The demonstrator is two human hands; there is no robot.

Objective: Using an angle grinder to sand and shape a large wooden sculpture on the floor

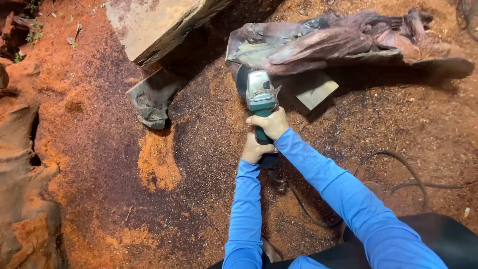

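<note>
Both my hands grip a green and grey angle grinder (261,95). My right hand (271,123) wraps the green body just behind the grey head. My left hand (255,148) holds the rear of the handle, closer to me. The grinder's head sits against the left end of a long reddish-brown carved piece of wood (338,42) lying on the ground. Its disc is hidden behind the head and guard. Both arms wear blue sleeves.
A black power cord (398,169) runs from the grinder across the sawdust-covered ground to the right. A big wood slab (159,22) lies at top centre, with a smaller grey chunk (152,99) below it. Rough wood (22,164) lines the left edge.
</note>
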